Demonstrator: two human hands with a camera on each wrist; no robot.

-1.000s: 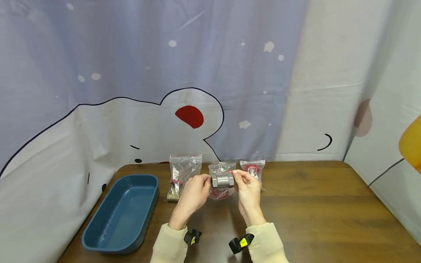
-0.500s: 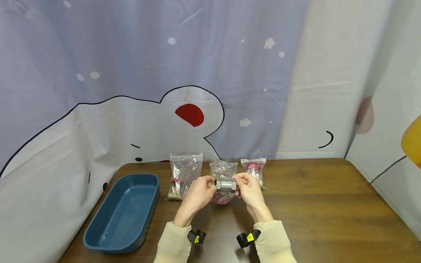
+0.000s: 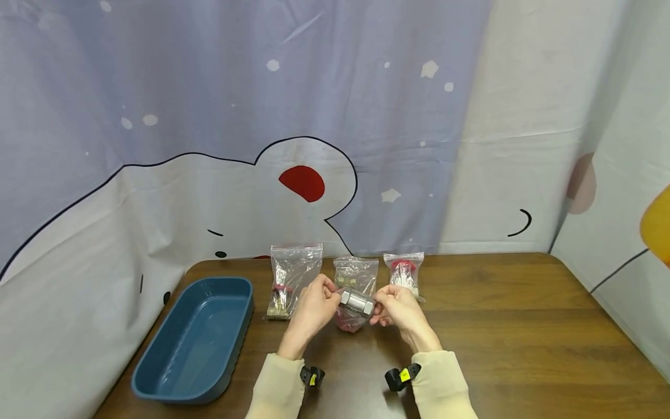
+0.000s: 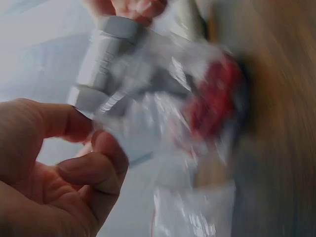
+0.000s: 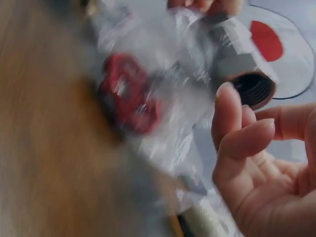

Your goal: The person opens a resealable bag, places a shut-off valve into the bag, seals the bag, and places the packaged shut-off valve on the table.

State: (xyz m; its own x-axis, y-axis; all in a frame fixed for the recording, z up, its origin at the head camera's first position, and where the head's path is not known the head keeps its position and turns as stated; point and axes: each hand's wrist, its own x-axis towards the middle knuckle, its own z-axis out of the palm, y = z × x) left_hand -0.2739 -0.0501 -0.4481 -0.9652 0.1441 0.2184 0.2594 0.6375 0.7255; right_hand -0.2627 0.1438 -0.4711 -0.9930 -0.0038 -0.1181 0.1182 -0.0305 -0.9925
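Observation:
Both hands hold up a grey metal valve (image 3: 357, 301) with hexagonal ends, tilted with its right end lower. My left hand (image 3: 316, 305) pinches its left end between thumb and fingers. At the other end, my right hand (image 3: 400, 311) grips the rim with curled fingertips. A threaded hole (image 5: 254, 90) opens at that end in the right wrist view. Clear plastic wrap (image 5: 177, 103) clings around the lower part, covering a red handwheel (image 5: 129, 94). Motion blurs the red part (image 4: 215, 96) in the left wrist view.
A blue tray (image 3: 138, 372) stands at the left of the wooden table (image 3: 523, 337). Along the back lie a bag with brass-coloured pieces (image 3: 285, 285), another clear bag (image 3: 356, 266) behind the valve, and a smaller bag with a red-topped item (image 3: 403, 270). A printed curtain (image 3: 398, 128) hangs behind.
The valve has come down and nearer, and turned from level to tilted with its right end lower. Both hands have moved with it. The bags and tray stay put.

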